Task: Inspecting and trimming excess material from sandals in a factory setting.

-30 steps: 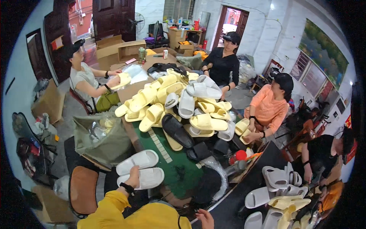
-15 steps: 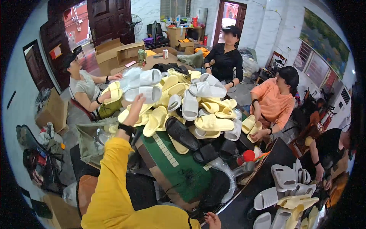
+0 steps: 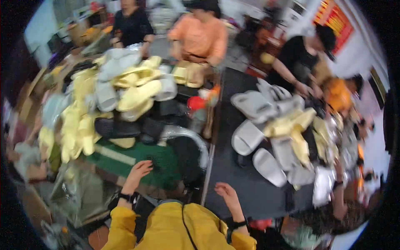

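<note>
My left hand (image 3: 138,174) is above the near edge of the green tabletop (image 3: 162,156), its fingers stretched out with nothing in them. Over the near left edge of the black table (image 3: 258,199), my right hand (image 3: 227,195) hangs with loose, parted fingers and holds nothing. A heap of yellow slippers (image 3: 137,98) and grey slippers (image 3: 106,96) lies beyond my left hand, and a black slipper (image 3: 110,128) rests at its front. To the right of my right hand, a grey slipper (image 3: 269,167) lies near a second pile of grey and yellow slippers. Motion blurs the picture.
A person in orange (image 3: 200,35) holds yellow slippers across the table. Another in black (image 3: 132,23) is at the far left; a third (image 3: 298,62) works beside the black table. A red lid (image 3: 196,103) and clear plastic wrap (image 3: 202,143) sit near the tables' seam.
The view has swung right. My left hand has drawn back from the slipper heap toward my body. My right hand has come up over the black table's edge.
</note>
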The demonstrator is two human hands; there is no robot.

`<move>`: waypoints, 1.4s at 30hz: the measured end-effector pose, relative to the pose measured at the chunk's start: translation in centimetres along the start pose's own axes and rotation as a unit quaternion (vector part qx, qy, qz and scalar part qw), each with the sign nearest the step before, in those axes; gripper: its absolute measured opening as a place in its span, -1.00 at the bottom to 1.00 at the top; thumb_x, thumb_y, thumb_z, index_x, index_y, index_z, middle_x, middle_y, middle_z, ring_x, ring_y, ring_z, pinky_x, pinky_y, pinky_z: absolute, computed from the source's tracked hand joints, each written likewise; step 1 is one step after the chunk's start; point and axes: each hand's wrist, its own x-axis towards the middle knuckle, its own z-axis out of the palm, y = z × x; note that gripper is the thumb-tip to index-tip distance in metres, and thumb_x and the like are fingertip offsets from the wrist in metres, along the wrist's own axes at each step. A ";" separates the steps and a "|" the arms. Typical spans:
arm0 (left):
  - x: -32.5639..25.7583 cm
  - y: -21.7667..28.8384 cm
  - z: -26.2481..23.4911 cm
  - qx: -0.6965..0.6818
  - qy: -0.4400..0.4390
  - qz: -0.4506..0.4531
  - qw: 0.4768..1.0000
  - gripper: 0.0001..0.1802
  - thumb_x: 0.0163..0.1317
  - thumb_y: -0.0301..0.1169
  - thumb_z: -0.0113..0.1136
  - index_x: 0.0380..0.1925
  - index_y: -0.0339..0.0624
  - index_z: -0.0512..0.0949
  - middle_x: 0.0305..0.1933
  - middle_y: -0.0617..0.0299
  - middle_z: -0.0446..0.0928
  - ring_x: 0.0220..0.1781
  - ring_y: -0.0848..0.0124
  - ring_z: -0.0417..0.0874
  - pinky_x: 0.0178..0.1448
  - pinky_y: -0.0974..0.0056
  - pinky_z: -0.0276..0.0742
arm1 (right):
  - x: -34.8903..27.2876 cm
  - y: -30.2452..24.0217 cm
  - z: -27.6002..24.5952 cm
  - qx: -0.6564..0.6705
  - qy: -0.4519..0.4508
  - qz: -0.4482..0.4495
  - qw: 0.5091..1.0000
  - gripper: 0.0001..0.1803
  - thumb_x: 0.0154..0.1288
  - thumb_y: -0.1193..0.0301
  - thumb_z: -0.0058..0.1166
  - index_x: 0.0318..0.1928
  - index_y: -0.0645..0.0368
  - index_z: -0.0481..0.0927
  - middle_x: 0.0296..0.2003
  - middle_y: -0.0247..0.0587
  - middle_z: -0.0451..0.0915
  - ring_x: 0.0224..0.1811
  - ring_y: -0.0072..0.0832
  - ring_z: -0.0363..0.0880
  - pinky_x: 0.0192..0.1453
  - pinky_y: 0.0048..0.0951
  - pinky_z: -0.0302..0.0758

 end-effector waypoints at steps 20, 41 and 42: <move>-1.9 -7.2 10.3 0.212 -0.146 -0.058 0.965 -0.68 0.39 -0.35 0.02 0.06 -0.24 0.48 -0.05 0.22 0.55 -0.03 0.42 0.54 0.04 0.32 0.46 | 16.0 -2.8 -10.0 0.360 0.222 -0.056 0.904 -0.61 0.27 0.49 0.07 0.08 0.27 0.34 0.10 -0.07 0.40 0.13 -0.16 0.44 0.13 -0.17 0.44; 1.2 -9.0 13.7 0.315 -0.261 -0.035 0.912 -0.61 0.36 -0.26 0.05 0.09 -0.25 0.46 0.01 0.10 0.55 0.07 0.30 0.55 0.09 0.24 0.46 | -9.1 9.5 -7.0 0.168 0.046 0.105 0.979 -0.42 0.28 0.51 -0.01 0.31 0.31 0.22 0.14 -0.18 0.47 0.17 -0.45 0.41 0.22 -0.44 0.35; 0.8 -7.9 14.7 0.310 -0.269 -0.029 0.912 -0.60 0.36 -0.26 0.05 0.10 -0.24 0.45 0.03 0.10 0.54 0.07 0.29 0.55 0.09 0.24 0.46 | -9.1 8.8 -6.6 0.124 0.001 0.077 0.989 -0.39 0.30 0.44 0.03 0.32 0.30 0.19 0.15 -0.18 0.46 0.18 -0.45 0.40 0.23 -0.45 0.34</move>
